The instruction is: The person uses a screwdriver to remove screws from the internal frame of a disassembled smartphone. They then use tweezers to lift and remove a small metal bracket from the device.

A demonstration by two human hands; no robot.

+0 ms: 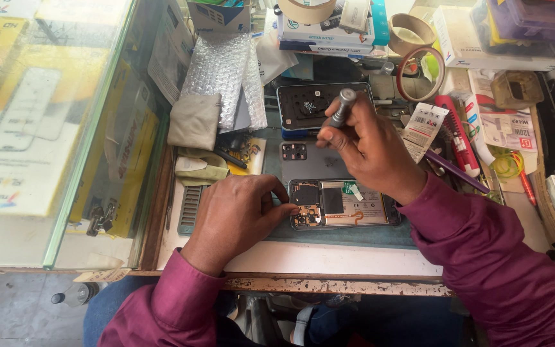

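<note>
While our left hand (242,209) pins the opened phone (342,204), our right hand (364,144) grips a screwdriver (340,107), lifted; next, seating its tip squarely.

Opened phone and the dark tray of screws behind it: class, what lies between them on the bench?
In the head view, a grey phone back cover lies between them.

The left hand (239,215) lay palm down, knuckles up, fingers curled inward with the fingertips (288,210) pressed together at its right side. Its forearm, in a maroon sleeve, came up from the lower left. The right hand (370,151) was raised above it, fingers closed in a pinching grip, wrist bent, its maroon-sleeved forearm entering from the lower right.
</note>
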